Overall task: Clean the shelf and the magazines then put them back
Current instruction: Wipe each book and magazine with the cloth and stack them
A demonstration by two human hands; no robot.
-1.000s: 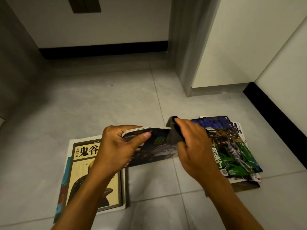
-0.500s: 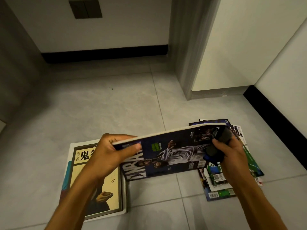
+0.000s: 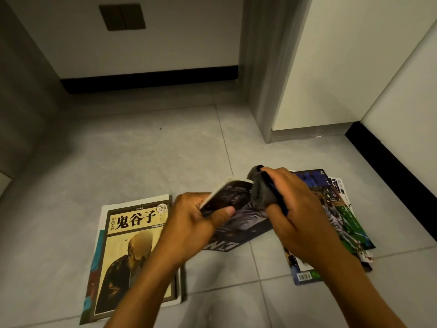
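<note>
Moved: your right hand (image 3: 300,214) has swept its grey cloth (image 3: 261,192) leftward across the magazine (image 3: 233,209).
Grip: your left hand (image 3: 191,228) clamps the magazine's edge; right fingers curl round the cloth.

This looks like a room inside a home, maybe a hallway corner. The floor (image 3: 132,157) is made of big grey tiles with thin lines between them. Far past the gripped magazine there is a plain pale wall (image 3: 165,43) with a black strip (image 3: 149,78) along the bottom and a dark switch plate (image 3: 121,17) on it. Beyond the grip and to its right stands a grey door frame (image 3: 260,79) beside a white panel (image 3: 343,67).
</note>
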